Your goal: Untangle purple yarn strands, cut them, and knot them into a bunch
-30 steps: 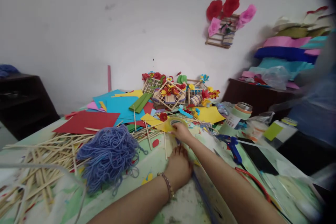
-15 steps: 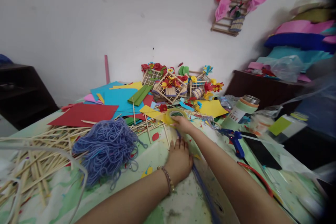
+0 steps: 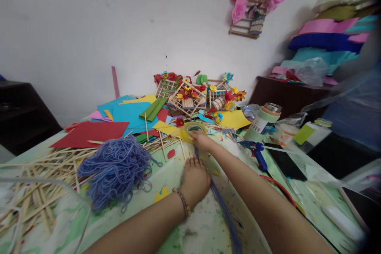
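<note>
My right hand (image 3: 202,141) reaches forward over the table and its fingers are closed on a yellowish roll of tape (image 3: 193,129). My left hand (image 3: 195,178), with a bracelet on the wrist, lies flat on the green table with fingers stretched out. It presses on a bundle of purple-blue yarn strands (image 3: 224,210) that runs from the tape roll back toward me. A big tangle of the same yarn (image 3: 114,168) lies left of my left hand.
Several wooden sticks (image 3: 44,174) lie scattered at the left. Coloured paper sheets (image 3: 92,131) and stick-and-flower crafts (image 3: 187,97) fill the far side. A blue glue gun (image 3: 258,154), a jar (image 3: 262,121) and plastic bags sit at the right. A dark cabinet (image 3: 285,95) stands behind.
The view has shifted slightly. My right hand stays on the tape roll and my left hand stays flat on the yarn strands.
</note>
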### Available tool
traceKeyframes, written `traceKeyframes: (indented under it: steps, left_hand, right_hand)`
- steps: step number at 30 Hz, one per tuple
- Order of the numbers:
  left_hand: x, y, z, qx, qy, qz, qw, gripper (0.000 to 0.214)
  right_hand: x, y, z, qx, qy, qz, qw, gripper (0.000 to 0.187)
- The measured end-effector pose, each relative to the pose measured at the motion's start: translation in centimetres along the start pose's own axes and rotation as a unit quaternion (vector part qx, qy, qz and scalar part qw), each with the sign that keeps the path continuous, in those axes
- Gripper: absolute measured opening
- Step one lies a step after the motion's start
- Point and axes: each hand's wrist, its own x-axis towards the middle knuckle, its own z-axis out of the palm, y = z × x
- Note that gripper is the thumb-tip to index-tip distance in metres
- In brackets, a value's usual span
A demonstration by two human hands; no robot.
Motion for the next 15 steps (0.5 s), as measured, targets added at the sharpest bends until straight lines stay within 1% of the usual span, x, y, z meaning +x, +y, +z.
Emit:
traceKeyframes:
  steps: [3,5,8,10,12,15]
  left_hand:
    - [-0.1,-0.4,-1.1,-0.024,0.009,-0.006,1.0,0.043]
    - [0.4,-1.2,-1.8,-0.046,0.01,-0.019,0.999,0.035]
    - [1.7,-2.9,-2.5,-0.067,0.013,-0.052,0.996,0.031]
    - [2.4,-3.9,-2.6,-0.068,0.01,-0.056,0.996,0.034]
    - [2.5,-4.6,-2.7,-0.059,-0.003,-0.045,0.997,0.031]
    - [1.5,-5.1,-3.1,-0.032,-0.019,-0.033,0.999,0.024]
  right_hand:
    - [-2.2,-0.6,-1.1,-0.009,0.057,0.051,0.997,0.035]
    - [-3.7,-0.7,-1.5,-0.014,0.067,0.099,0.993,0.033]
    - [-5.5,-1.2,-1.1,-0.015,0.015,0.146,0.989,0.017]
    - [-6.4,-1.7,-0.7,-0.018,-0.019,0.153,0.988,0.014]
    - [-7.3,-2.3,-0.8,-0.029,-0.036,0.147,0.988,0.024]
    - [-9.5,-3.0,-2.1,-0.054,-0.079,0.111,0.989,0.047]
